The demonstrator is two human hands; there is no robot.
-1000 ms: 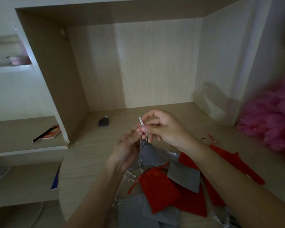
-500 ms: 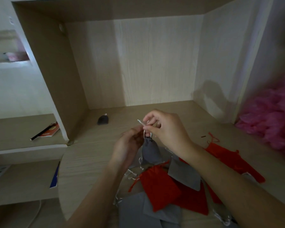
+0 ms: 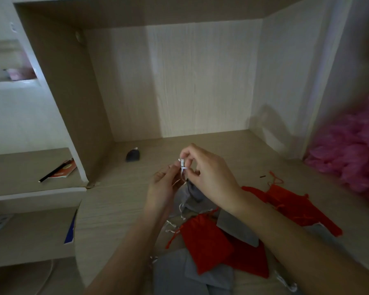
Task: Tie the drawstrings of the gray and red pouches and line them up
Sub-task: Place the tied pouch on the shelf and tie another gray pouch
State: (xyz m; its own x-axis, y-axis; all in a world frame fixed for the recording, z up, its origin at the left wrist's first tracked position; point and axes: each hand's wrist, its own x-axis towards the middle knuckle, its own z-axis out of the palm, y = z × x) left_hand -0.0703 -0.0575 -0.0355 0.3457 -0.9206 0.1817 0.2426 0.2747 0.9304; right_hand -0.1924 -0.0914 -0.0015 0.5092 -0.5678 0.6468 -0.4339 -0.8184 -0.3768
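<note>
Both hands meet at the middle of the frame: the right hand (image 3: 209,173) pinches the pale drawstring (image 3: 182,167) from above, the left hand (image 3: 164,188) pinches it just below, and the gray pouch (image 3: 193,191) dangles beneath them. Lower centre, red pouches (image 3: 205,239) and other gray pouches (image 3: 175,271) lie heaped on the wooden desk (image 3: 119,209).

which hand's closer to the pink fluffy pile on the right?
Right. The right hand is left of the pink fluffy pile, apart from it; the left hand is farther left, beyond the right hand. Both pinch the white drawstring.
</note>
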